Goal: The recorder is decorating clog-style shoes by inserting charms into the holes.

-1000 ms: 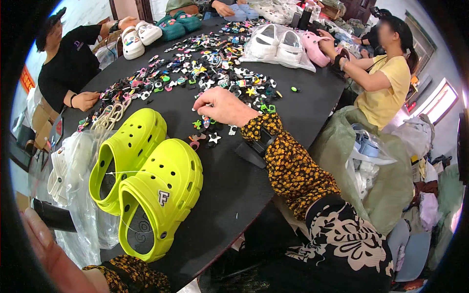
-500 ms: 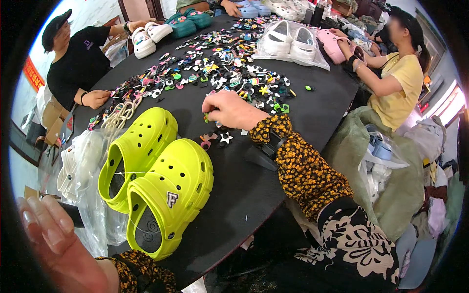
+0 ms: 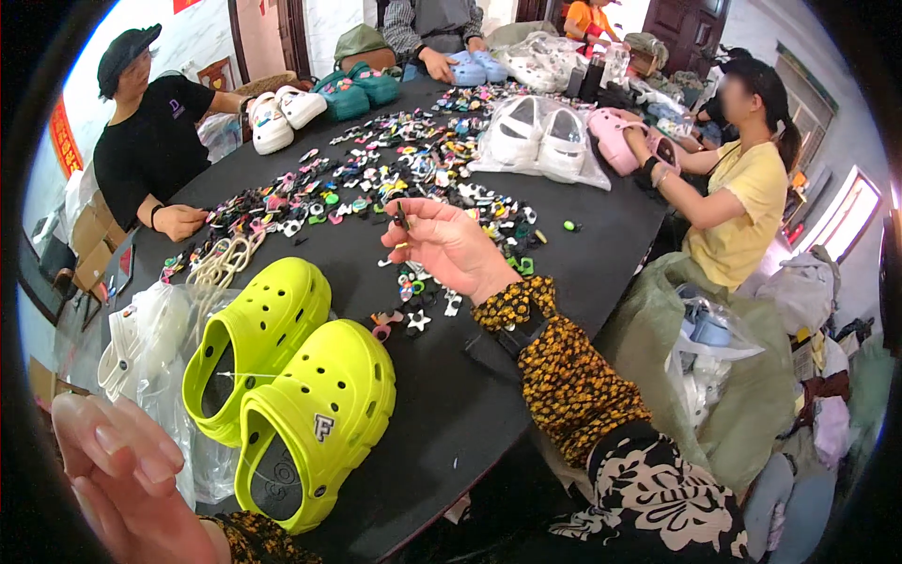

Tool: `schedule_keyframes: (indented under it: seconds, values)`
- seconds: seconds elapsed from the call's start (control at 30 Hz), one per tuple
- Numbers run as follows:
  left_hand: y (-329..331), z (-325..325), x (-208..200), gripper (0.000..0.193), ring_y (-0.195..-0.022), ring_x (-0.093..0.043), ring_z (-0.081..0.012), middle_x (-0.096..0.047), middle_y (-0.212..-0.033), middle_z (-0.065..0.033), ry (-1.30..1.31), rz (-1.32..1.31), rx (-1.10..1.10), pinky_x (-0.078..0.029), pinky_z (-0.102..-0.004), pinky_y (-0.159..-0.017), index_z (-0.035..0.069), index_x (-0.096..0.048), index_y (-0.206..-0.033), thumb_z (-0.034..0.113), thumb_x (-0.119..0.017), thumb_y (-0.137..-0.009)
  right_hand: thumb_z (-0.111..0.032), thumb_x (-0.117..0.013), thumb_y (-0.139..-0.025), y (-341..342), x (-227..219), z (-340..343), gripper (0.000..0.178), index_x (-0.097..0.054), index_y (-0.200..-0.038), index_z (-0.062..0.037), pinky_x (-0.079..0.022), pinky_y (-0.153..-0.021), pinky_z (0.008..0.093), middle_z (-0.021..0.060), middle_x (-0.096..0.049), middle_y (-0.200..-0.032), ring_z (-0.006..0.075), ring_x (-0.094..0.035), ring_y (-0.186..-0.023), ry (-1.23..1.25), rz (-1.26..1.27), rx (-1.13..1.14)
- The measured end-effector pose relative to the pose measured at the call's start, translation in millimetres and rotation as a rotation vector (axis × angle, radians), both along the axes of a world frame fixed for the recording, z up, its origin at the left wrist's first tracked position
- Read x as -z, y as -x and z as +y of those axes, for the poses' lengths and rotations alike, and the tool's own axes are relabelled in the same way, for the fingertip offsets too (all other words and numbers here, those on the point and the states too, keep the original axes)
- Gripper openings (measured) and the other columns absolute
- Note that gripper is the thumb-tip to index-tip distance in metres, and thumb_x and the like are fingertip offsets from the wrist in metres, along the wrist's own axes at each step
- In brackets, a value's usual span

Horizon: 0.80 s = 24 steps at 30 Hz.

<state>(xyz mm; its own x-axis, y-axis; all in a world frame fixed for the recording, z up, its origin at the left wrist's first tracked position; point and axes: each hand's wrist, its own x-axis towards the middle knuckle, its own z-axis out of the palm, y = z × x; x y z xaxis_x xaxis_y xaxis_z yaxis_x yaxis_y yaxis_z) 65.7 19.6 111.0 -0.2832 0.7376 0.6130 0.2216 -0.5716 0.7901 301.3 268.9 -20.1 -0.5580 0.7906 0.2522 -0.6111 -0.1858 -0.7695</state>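
Observation:
A pair of lime-green clogs lies on the black table in front of me, joined by a thin white tie. One clog bears a letter-shaped charm. Past them, my right hand is raised over the table, pinching a small dark shoe charm whose shape I cannot make out. Below and behind that hand spread many loose shoe charms in mixed colours, with a star-shaped charm nearer me. My left hand hovers at the lower left beside the clogs, empty, fingers loosely bent and apart.
Clear bags with a white shoe lie left of the clogs, near a beige cord. White, teal and bagged white shoes stand farther back. A green sack sits right. Several people work around the table.
My right hand has lifted from the charm pile and turned, with a small dark charm now visible in its fingers. My left hand's fingers have bent inward. The view has tilted upward.

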Motion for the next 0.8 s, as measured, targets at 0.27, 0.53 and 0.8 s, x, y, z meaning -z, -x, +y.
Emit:
schedule_keyframes:
  seconds: [0.27, 0.53, 0.8]
  values:
    - [-0.2, 5.4, 5.8, 0.020, -0.066, -0.030, -0.0092, -0.031, -0.072, 0.0020, -0.039, -0.080, -0.015, -0.025, -0.0249, -0.063, 0.011, -0.040, -0.092, 0.028, -0.050, -0.092, -0.009, -0.053, -0.090, -6.8, -5.5, -2.4, 0.024, -0.057, -0.113, -0.0034, -0.048, -0.074, 0.0385, 0.0032, -0.064, -0.088, 0.0198, -0.061, -0.089, 0.106, 0.201, -0.053]
    - [13.9, -4.9, -8.0, 0.018, -0.071, -0.032, -0.0113, -0.033, -0.077, 0.0007, 0.081, 0.008, 0.171, -0.028, -0.0266, -0.068, 0.007, -0.047, -0.091, 0.024, -0.049, -0.093, -0.005, -0.055, -0.087, -9.4, 0.3, 8.0, 0.024, -0.056, -0.112, -0.0027, -0.049, -0.074, 0.0396, 0.0075, -0.062, -0.095, 0.0237, -0.061, -0.090, 0.048, 0.069, 0.098]
    - [8.0, 11.3, -4.6, 0.030, -0.077, -0.046, -0.0122, -0.045, -0.081, -0.0028, 0.052, -0.049, 0.079, -0.036, -0.0255, -0.073, 0.001, -0.050, -0.109, 0.026, -0.047, -0.094, -0.006, -0.060, -0.079, -3.5, 17.2, 15.4, 0.020, -0.063, -0.097, 0.0018, -0.043, -0.058, 0.0249, 0.0013, -0.059, -0.069, 0.0073, -0.053, -0.062, -0.566, -0.751, 0.491]
